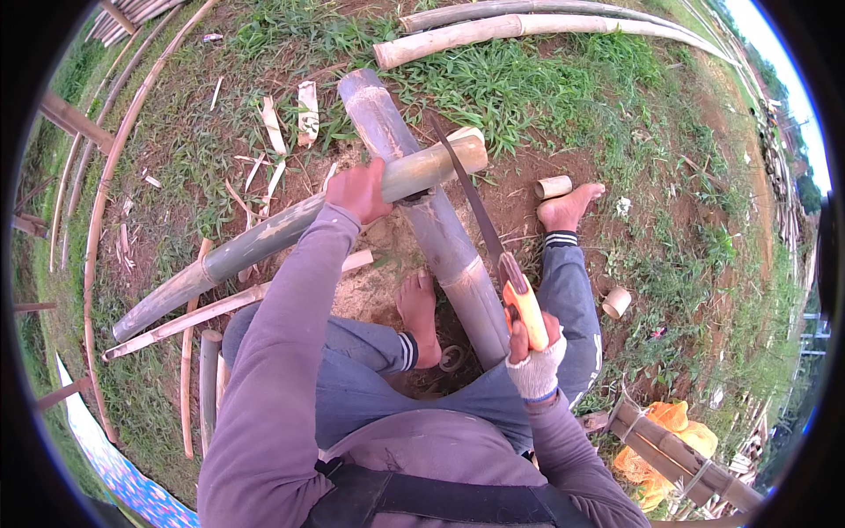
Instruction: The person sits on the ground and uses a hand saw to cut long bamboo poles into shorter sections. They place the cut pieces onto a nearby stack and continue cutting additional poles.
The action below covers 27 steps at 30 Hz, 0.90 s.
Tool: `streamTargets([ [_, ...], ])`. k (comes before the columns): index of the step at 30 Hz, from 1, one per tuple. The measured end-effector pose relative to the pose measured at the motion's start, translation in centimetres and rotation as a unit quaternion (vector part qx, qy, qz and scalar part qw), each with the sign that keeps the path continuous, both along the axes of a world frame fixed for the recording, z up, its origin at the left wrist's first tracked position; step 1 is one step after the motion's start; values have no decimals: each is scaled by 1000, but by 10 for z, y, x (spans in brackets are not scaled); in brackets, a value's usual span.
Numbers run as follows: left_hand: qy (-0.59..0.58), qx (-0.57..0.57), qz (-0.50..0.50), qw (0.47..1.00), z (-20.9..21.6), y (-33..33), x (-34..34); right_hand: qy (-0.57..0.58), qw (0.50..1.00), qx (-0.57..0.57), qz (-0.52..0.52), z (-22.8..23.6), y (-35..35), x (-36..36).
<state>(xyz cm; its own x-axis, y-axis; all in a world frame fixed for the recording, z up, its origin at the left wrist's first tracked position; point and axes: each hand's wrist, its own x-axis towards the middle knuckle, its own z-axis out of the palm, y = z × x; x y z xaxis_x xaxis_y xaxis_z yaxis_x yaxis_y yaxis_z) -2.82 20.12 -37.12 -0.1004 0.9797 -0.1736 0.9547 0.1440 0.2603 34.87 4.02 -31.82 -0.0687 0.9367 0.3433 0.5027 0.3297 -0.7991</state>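
Green-grey bamboo makes up the long pole [264, 238] that slants across a thicker bamboo log [440, 233], its pale right end jutting past the log and its left end reaching out low over the ground. Clasped round this pole, just left of where it crosses the log, is the left hand [359, 191], bare, fingers wrapped over the top. The right hand [537, 361], in a white glove that leaves fingers uncovered, is curled tightly round the orange handle [525, 312] of a saw [476, 195]. The dark blade runs up and away across the pole near its right end; whether the teeth touch the bamboo cannot be told.

Beneath the pole, a split bamboo strip [220, 308] lies beside the left forearm. One short bamboo ring [553, 187] sits against the bare right foot [570, 209], and another cut ring [617, 303] lies farther right on the ground. Pale bamboo chips [273, 126] are scattered on the grass beyond the left hand.
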Motion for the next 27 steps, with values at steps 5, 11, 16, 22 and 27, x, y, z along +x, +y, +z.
streamTargets([
  [5, 1, 4, 0, 1000, 0, -5, 8, -102, 995, 7, 21, -7, -27, 24],
  [11, -13, 9, -26, 1000, 0, 7, 19, -68, 998, 12, -4, 9, 105, -69],
  [16, -1, -16, 6, 1000, -10, -3, 3, -140, 990, 15, 34, 0, -45, 39],
  [22, -11, 6, -25, 1000, -5, 6, 26, -45, 999, 12, 4, -13, 74, -37],
  [27, 11, 4, 3, 1000, 4, -3, 8, -35, 999, -8, 13, 2, 66, -47],
])
